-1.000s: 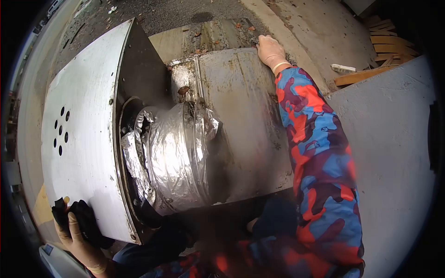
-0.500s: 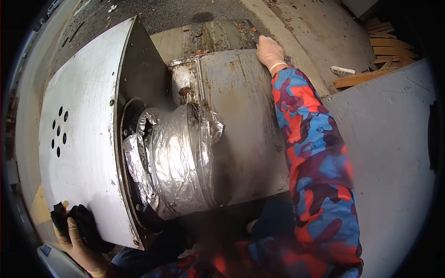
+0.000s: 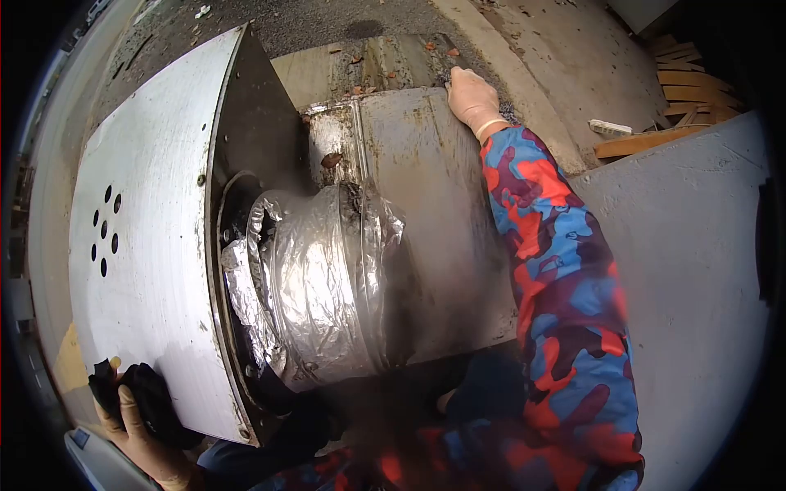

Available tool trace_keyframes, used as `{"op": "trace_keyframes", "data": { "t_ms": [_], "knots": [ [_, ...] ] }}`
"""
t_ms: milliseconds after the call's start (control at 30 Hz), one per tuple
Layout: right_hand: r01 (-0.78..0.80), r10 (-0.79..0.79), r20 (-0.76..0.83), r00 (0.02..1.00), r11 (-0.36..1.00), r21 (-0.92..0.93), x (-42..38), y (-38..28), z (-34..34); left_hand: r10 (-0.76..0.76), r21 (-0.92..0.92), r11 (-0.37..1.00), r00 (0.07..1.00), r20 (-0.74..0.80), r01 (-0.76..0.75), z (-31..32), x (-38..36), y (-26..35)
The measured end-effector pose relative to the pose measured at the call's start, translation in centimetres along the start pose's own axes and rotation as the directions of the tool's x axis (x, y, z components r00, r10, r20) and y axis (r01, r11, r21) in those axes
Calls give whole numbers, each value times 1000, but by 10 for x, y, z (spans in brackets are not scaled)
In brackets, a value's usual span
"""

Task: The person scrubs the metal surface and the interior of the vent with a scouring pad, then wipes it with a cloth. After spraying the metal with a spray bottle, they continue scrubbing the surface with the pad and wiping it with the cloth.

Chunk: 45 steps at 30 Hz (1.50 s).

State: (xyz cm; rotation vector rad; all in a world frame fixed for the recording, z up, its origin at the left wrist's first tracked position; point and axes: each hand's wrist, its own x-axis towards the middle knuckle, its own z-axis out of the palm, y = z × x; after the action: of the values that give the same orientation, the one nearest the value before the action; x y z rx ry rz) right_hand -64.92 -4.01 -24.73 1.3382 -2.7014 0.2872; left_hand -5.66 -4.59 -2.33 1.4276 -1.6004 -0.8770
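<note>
My right hand (image 3: 475, 100), in a pale glove, reaches over the far right part of a stained grey metal duct (image 3: 417, 155). Its fingers are closed on a grey scouring pad (image 3: 507, 110), of which only bits show around the hand. My left hand (image 3: 131, 438), at the lower left, is closed around a black cloth (image 3: 150, 401) against the lower edge of a metal housing (image 3: 155, 204). Between housing and duct runs a round collar wrapped in crinkled foil tape (image 3: 319, 286).
A grey panel (image 3: 688, 245) stands to my right. Wooden slats (image 3: 696, 86) and a white strip-like object (image 3: 610, 128) lie at the upper right. Dry leaves (image 3: 332, 160) rest on the metal. Gravelly ground (image 3: 327, 24) extends beyond.
My right hand has slid slightly left and toward me over the duct with the scouring pad. The left hand stays in place; the view has shifted a little.
</note>
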Motion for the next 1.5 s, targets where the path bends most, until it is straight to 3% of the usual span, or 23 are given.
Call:
{"op": "trace_keyframes", "data": {
  "t_ms": [33, 100, 233, 333, 400, 600, 733, 933, 1033, 1200, 1300, 1333, 1500],
  "knots": [
    [-33, 32, -31, 999, 999, -9, 12, 0, 3, -37, -46, 998, 997, -69, 34, 0, -1, -4],
    [-72, 70, -61, 996, 997, -24, 9, 1, 5, -28, -27, 999, 998, -63, 26, -2, -2, -6],
    [50, -49, 53, 997, 999, -18, -56, -12, -20, -22, -103, 994, 1000, 3, 22, -9, 3, -13],
    [125, -123, 165, 979, 992, 0, -120, -25, -43, -32, -60, 998, 999, 17, 33, -10, 3, -13],
    [140, -138, 219, 966, 990, 9, -122, -22, -39, -46, -112, 993, 999, -15, 44, -6, 2, -12],
    [-62, 61, -35, 998, 997, -44, -1, -7, -2, -61, -107, 993, 998, -19, 58, -7, 1, -12],
    [-76, 68, -105, 992, 995, -68, 5, -8, 2, -2, -66, 998, 1000, 4, 2, -6, 2, -11],
    [271, -272, 210, 939, 962, 36, -124, -62, -45, -33, -89, 995, 999, 22, 35, -3, 3, -7],
    [231, -239, 122, 963, 970, 81, -108, -55, -28, -49, -109, 993, 999, -3, 48, 0, 3, -8],
    [8, -7, 80, 997, 1000, -21, -1, -54, 1, -53, -150, 987, 999, -12, 51, 0, 3, -10],
    [-5, 6, 63, 998, 1000, -24, -2, -52, 1, 1, -34, 999, 1000, 3, -1, -3, 4, -9],
    [-17, 17, 68, 998, 1000, -6, -17, -54, -4, -10, -107, 994, 1000, -1, 10, -1, 4, -9],
    [89, -94, 162, 982, 995, 34, -114, -53, -39, -1, -122, 993, 999, 37, 5, -1, 2, -7]
  ]
}}
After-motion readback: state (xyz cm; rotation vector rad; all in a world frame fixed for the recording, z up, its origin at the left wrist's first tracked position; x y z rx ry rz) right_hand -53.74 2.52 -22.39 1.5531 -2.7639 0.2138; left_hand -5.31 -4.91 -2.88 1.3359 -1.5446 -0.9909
